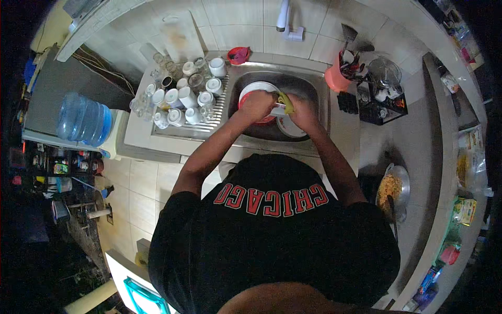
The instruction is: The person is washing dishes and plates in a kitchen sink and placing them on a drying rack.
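Observation:
Both of my hands are over the stainless steel sink [323, 82]. My left hand [257, 105] grips a small white object [279, 110], too covered by fingers to name. A yellow-green sponge or cloth [287, 103] is in my right hand [304, 113], pressed against that white piece. Under my left hand sit a red bowl or basin [244, 99] and a white round dish [257, 85], both partly hidden. A pale plate [291, 128] lies in the basin below my right hand.
Upturned white mugs [188, 97] and glasses crowd the drainboard [184, 131] on the left. A red dish [238, 55] rests behind the sink, below the faucet [288, 23]. At right stand a coral utensil holder [336, 76], a black rack [382, 112] and a pan of food [402, 184].

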Demonstrator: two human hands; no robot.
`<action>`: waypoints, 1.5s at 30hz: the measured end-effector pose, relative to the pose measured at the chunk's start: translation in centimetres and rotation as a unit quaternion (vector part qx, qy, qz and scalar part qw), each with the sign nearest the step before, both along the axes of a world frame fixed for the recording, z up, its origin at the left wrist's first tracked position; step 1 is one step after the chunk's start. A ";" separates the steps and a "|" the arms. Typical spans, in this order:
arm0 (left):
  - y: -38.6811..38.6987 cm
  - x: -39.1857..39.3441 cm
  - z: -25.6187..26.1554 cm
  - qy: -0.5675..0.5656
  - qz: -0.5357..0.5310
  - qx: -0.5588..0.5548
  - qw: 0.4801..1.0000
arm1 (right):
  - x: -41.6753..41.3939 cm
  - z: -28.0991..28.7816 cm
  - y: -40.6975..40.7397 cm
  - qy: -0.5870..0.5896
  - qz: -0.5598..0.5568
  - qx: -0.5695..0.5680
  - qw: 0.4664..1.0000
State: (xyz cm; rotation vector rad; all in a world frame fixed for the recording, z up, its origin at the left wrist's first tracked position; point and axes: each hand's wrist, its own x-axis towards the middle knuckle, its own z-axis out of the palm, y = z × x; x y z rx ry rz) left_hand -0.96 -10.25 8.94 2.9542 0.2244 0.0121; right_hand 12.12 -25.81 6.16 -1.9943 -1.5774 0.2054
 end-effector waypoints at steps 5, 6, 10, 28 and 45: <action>3.5 -2.3 -3.2 -0.170 0.026 -0.357 0.918 | -0.3 1.2 -0.8 0.199 -0.064 0.096 0.973; 3.3 -2.3 -2.5 -0.199 0.011 -0.316 0.927 | -0.1 0.9 -0.8 0.199 -0.067 0.097 0.973; 0.9 -1.0 -0.4 -0.097 0.010 -0.093 0.991 | 0.1 -1.0 0.0 0.062 -0.056 0.016 0.996; 3.2 -2.0 -1.5 -0.234 -0.014 -0.268 0.934 | 0.6 0.9 -0.9 0.140 -0.059 0.086 0.985; 2.5 -2.2 -2.1 -0.199 0.025 -0.222 0.954 | 0.4 -2.0 -0.3 0.172 -0.077 0.090 0.978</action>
